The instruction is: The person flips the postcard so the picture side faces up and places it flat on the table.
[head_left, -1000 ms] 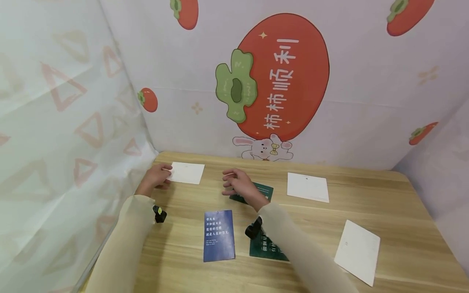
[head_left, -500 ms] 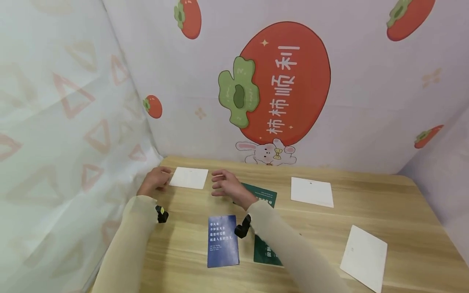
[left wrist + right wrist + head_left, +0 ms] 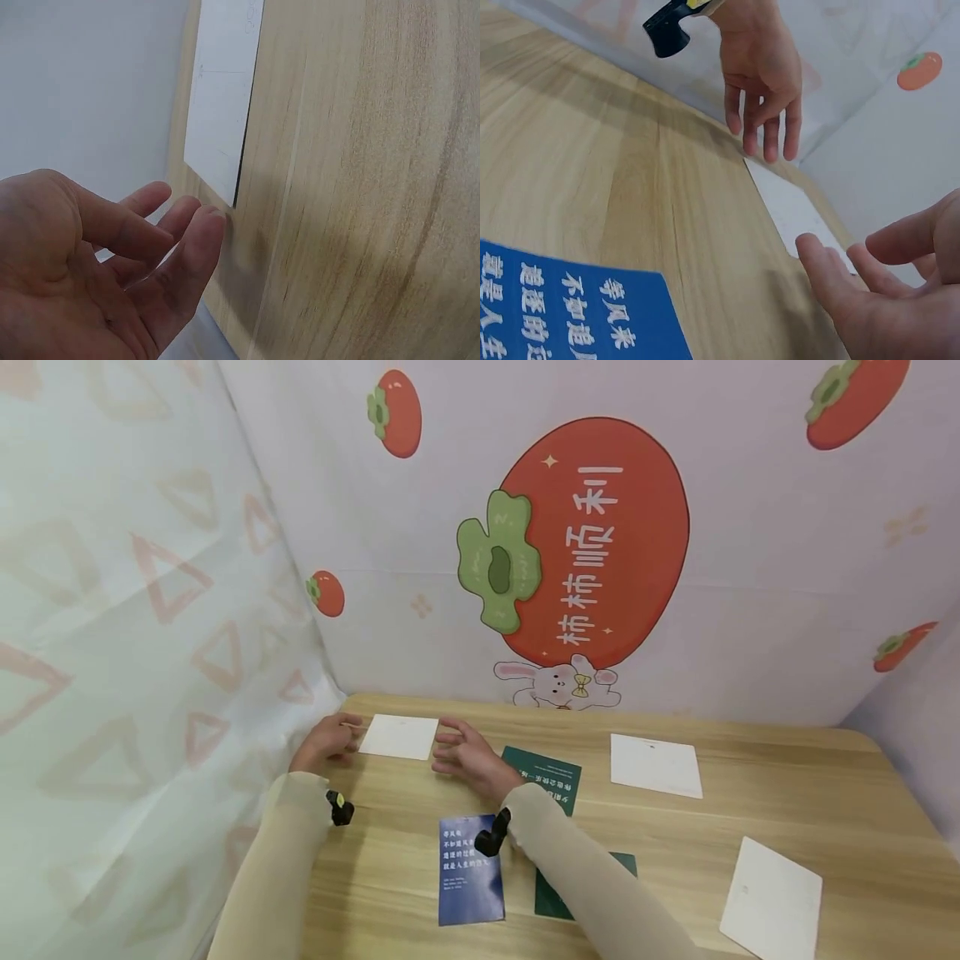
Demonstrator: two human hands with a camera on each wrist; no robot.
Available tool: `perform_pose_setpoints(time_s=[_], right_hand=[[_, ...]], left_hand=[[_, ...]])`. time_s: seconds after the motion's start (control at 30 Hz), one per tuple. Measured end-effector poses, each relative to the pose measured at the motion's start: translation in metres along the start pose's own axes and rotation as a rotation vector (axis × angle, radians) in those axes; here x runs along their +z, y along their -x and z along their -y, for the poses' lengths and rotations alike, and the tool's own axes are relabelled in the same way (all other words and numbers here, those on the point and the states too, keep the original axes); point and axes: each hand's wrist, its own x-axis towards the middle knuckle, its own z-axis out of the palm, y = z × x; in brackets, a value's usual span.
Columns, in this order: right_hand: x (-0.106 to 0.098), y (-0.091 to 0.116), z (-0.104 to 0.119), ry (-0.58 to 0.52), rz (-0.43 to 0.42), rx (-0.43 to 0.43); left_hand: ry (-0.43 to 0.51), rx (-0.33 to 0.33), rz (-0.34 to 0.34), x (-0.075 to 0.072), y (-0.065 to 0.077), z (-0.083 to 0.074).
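Observation:
A white card [image 3: 399, 737] lies on the wooden table at the back left, between the two hands. At its left edge is my left hand [image 3: 331, 740], fingers loosely bent and holding nothing. My right hand [image 3: 468, 757] is at the card's right edge, its fingers spread and slightly bent with nothing between them. In the left wrist view the fingertips [image 3: 214, 214] are right by the card's corner. Below the right wrist lies a blue card [image 3: 469, 885] with white writing. One green card [image 3: 551, 772] is beside the right hand, and another green card [image 3: 551, 893] is partly hidden under the right forearm.
Two more white cards lie to the right, a white card [image 3: 655, 766] near the back and a tilted white card [image 3: 772, 900] nearer the front. White cloth walls [image 3: 405, 652] with persimmon prints rise behind and to the left of the table [image 3: 390, 860].
My right hand has moved left, away from over the green card, up to the white card's right edge. The left hand has drawn slightly back from its left edge. The head view has shifted.

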Motion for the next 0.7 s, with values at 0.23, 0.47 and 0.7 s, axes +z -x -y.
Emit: perform_pose_setpoints(time_s=[0.23, 0.47, 0.7], right_hand=[[0.001, -0.008, -0.01, -0.136, 0.05, 0.012], [0.0, -0.011, -0.015, -0.328, 0.075, 0.025], [-0.001, -0.011, -0.017, -0.401, 0.099, 0.046]], left_hand=[[0.022, -0.001, -0.001, 0.0, 0.004, 0.002], [0.045, -0.018, -0.027, 0.003, -0.002, 0.0], [0.196, -0.125, -0.083, 0.006, -0.002, 0.001]])
